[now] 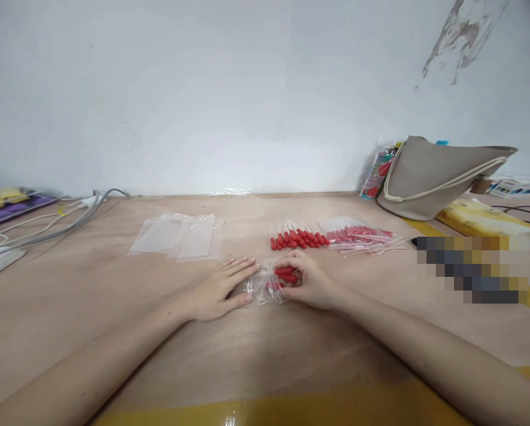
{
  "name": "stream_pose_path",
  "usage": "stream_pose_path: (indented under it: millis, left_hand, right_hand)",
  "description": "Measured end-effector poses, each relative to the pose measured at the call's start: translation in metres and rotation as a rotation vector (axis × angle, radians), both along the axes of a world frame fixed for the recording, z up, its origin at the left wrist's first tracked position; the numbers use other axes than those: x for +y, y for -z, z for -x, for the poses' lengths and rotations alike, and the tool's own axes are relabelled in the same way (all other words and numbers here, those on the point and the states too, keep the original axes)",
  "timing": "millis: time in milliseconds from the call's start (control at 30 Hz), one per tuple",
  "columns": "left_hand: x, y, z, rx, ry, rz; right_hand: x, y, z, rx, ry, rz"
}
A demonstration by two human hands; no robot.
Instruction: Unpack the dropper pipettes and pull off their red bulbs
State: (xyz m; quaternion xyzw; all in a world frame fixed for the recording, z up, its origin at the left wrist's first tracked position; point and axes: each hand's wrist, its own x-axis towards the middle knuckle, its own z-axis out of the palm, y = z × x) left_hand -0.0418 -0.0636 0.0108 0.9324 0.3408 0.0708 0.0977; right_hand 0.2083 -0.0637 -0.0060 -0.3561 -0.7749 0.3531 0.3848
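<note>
A small clear plastic bag (261,288) lies on the wooden table (291,355) between my hands. My left hand (218,290) rests flat on the bag's left end, fingers stretched out. My right hand (309,283) pinches a few red-tipped droppers (286,274) at the bag's right end; their tips sit partly inside the bag. Just beyond, a loose pile of red-tipped droppers (299,239) lies on the table. To its right are filled clear bags of droppers (358,236).
A stack of empty clear bags (178,236) lies at the left middle. A grey bag (438,174) with a cord stands at the right back, with colourful packets (377,173) beside it. Grey cables (47,228) run along the left. A white wall is behind.
</note>
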Motion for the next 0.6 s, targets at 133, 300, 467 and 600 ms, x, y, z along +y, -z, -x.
stream_pose_path:
  millis: [133, 300, 467, 600]
  left_hand:
    - [-0.001, -0.001, -0.001, 0.013, 0.007, 0.002]
    - [-0.001, -0.003, -0.001, 0.006, -0.009, 0.021]
    - [-0.001, -0.003, 0.000, -0.021, -0.003, 0.043]
    - [-0.001, -0.005, 0.000, -0.023, -0.017, 0.068]
  right_hand:
    - [-0.005, -0.010, 0.008, -0.307, 0.058, -0.184]
    - [-0.002, -0.024, -0.003, -0.424, 0.046, -0.130]
    - [0.009, -0.026, -0.031, -0.260, 0.025, 0.215]
    - [0.020, -0.029, -0.048, 0.017, 0.008, 0.645]
